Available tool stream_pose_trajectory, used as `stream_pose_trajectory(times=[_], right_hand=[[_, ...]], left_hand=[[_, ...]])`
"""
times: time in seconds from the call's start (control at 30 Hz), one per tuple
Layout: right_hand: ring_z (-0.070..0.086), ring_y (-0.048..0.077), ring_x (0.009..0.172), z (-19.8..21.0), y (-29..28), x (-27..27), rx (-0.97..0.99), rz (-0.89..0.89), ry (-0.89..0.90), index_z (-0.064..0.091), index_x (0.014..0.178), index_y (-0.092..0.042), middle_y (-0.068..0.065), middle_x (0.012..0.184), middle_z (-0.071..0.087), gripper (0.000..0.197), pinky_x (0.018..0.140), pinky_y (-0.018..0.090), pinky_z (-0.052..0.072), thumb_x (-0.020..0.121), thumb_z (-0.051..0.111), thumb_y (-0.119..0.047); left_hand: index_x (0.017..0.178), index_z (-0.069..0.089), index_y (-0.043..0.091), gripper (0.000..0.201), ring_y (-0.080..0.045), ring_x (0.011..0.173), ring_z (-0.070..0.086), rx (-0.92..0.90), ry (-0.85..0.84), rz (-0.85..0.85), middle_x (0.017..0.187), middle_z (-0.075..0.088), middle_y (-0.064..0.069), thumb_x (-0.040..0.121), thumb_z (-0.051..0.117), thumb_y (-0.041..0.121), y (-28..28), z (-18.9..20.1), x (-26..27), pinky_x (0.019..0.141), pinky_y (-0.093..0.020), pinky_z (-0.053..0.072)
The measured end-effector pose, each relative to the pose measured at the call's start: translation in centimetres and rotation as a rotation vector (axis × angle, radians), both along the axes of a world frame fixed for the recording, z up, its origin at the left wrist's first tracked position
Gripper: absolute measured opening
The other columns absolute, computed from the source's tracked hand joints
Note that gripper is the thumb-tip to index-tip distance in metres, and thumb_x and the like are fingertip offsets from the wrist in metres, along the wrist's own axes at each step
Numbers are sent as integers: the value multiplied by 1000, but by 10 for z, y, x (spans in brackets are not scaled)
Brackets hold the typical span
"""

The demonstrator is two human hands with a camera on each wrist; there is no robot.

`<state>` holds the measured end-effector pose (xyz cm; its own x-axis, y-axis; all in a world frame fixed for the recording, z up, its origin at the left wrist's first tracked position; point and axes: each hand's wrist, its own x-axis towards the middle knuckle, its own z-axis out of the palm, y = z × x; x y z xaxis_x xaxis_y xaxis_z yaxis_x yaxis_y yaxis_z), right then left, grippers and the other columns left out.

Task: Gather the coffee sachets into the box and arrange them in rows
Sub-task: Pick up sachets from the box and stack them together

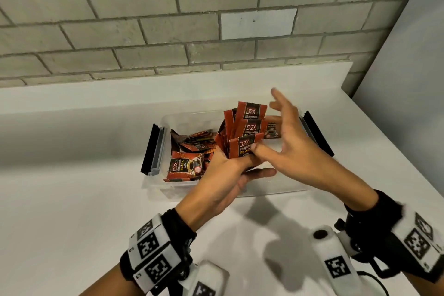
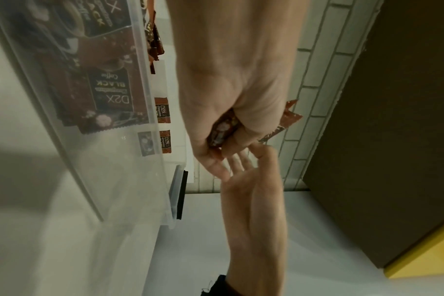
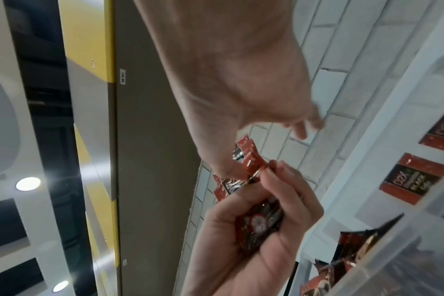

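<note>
My left hand [image 1: 228, 170] grips a fanned bundle of red-and-black coffee sachets [image 1: 247, 132] upright over the clear plastic box [image 1: 271, 190]. In the left wrist view the left hand [image 2: 238, 96] curls round the bundle's lower end [image 2: 222, 129]. My right hand [image 1: 290, 139] is spread beside the bundle, its thumb touching the front sachet and its fingers straight. The right wrist view shows the right hand [image 3: 241, 96] with its thumb on the sachet tops [image 3: 248, 158], above the left hand [image 3: 261, 250]. Several loose sachets [image 1: 187, 163] lie in a heap in the box's left part.
The box stands on a white counter [image 1: 72, 199] against a grey brick wall [image 1: 168, 19]. Black-and-grey lid clips stick out at its left end [image 1: 153, 149] and right end [image 1: 317, 132]. A white wall panel [image 1: 408, 79] bounds the counter on the right.
</note>
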<state>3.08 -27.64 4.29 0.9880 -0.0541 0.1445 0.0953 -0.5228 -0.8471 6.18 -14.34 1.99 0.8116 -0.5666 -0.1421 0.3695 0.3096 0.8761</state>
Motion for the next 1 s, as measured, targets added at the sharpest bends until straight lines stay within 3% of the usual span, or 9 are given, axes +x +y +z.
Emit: stream_pose_trajectory(times=[0.1,0.2,0.37,0.47,0.53,0.73,0.83,0.93,1.0], right_hand=[[28,3,136,5,9,-3,147,101,-190,-7,142,-52,-7,148,20,93,102,22,42,81,62,-40],[35,-5,125,1,21,-2,-43,66,-258,24,141,-51,-10,127,32,74,99,9,35,77,62,-55],[48,-4,111,-5,24,1,-47,-97,-325,65,105,-28,-9,126,42,37,93,10,40,74,63,-48],[53,8,110,-4,25,-1,-80,-84,-403,66,107,-20,-11,116,58,26,94,23,44,84,56,-25],[50,12,106,-3,26,-3,-113,-41,-403,64,117,-24,-12,106,59,32,92,19,40,87,55,-17],[41,9,124,-7,26,-3,-128,-2,-356,69,93,-21,-13,119,60,22,102,22,34,86,58,-38],[37,7,132,-11,32,0,-195,-59,-414,68,94,-19,-12,117,65,27,111,39,27,92,48,-37],[33,0,134,-8,25,1,-274,14,-368,64,111,-23,-17,118,62,54,117,47,8,92,30,-60],[24,-2,138,-1,11,-1,-217,211,-238,37,139,-26,-16,137,47,71,119,44,4,84,33,-71]], left_hand=[[121,55,10,41,-24,95,66,20,-79,-20,111,67,-17,85,53,-10,-3,-1,-3,72,-34,59],[114,54,26,31,1,102,64,-30,-118,-146,111,68,9,85,53,14,-4,5,-12,77,-19,54],[120,45,3,53,-4,94,66,-79,-68,-258,102,64,-5,75,38,-25,-1,4,-1,71,-15,51],[127,36,7,74,-7,88,66,-120,-68,-280,96,59,-6,59,39,-22,1,2,4,66,-17,52],[127,35,14,76,-7,90,66,-103,-98,-283,95,60,-3,60,42,-22,2,3,6,65,-18,52],[91,54,14,34,0,77,63,97,-226,-365,75,67,13,69,51,-12,9,13,6,61,-14,49],[91,52,8,32,-16,77,58,166,-206,-380,79,61,-5,68,48,-14,8,15,9,64,-23,44],[85,56,5,26,-20,67,51,210,-135,-320,71,56,-10,62,48,-4,9,12,8,58,-24,42],[70,62,8,17,-12,61,55,198,-73,-333,63,59,-4,65,48,1,12,9,9,55,-19,47]])
